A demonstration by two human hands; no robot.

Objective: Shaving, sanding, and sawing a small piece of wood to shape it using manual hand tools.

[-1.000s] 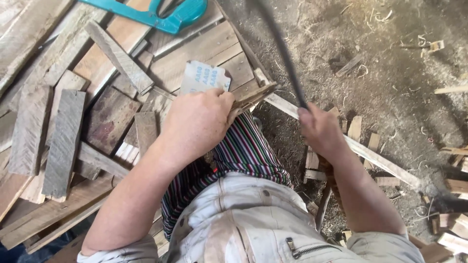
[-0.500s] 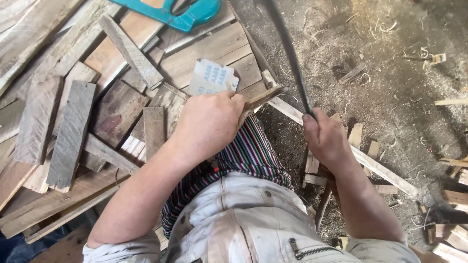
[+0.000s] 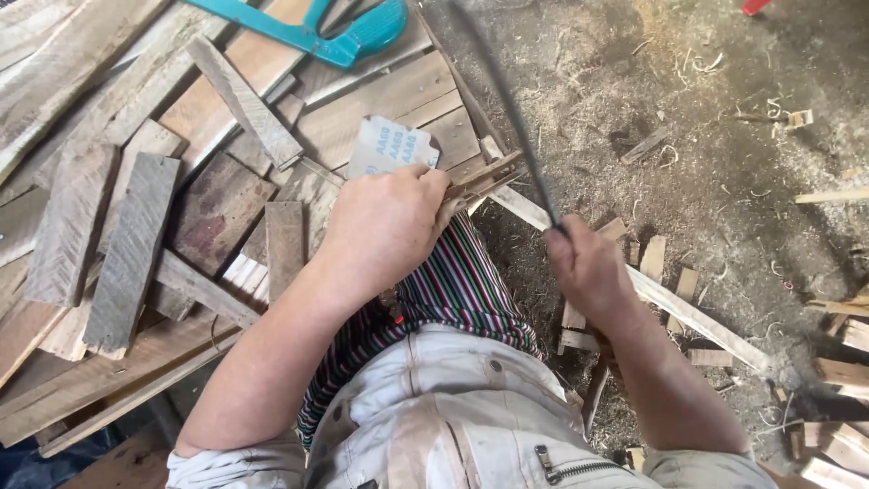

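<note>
Planks: weathered grey-brown wooden boards (image 3: 136,244) lie heaped at far left, a teal plastic-handled saw (image 3: 353,32) above them
Left hand: left hand (image 3: 385,226) clenched round a thin pale wooden stick (image 3: 484,179), just beside a grey sheet of sandpaper (image 3: 389,147); stick looks light, stiff, splintery, best gripped near its thick end
Right hand: right hand (image 3: 588,267) closed on a long dark narrow blade (image 3: 507,109); probably rigid and sharp, safest held by the handle

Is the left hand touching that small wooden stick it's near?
Touching. The head view shows the left hand closed around the near end of the wooden stick, whose far end sticks out past the fingers.
</note>
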